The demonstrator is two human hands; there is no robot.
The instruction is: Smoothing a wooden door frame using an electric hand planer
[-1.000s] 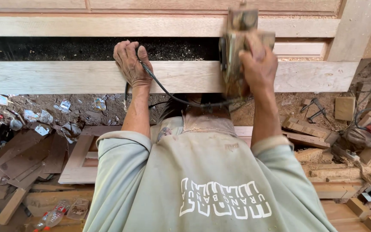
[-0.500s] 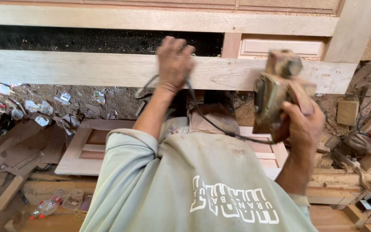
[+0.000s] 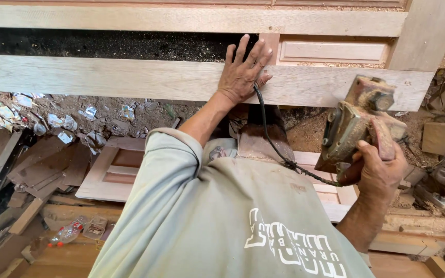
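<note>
While my left hand (image 3: 243,72) lies flat, fingers spread, on the wooden rail (image 3: 130,80), my right hand (image 3: 379,167) grips the dusty power sander (image 3: 359,123) lifted off the wood beside it; its cord (image 3: 274,139) trails under my left palm. Smoothing seems paused; next, probably, the sander returns flat to the rail.

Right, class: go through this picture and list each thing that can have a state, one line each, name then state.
left hand: open, palm flat on the rail, fingers spread
right hand: closed around the power tool
power tool: lifted off the wood, tilted, dusty
power cord: hanging slack, passing under the left hand
wooden rail: lying level, bare
plastic bottle: lying on its side
</note>
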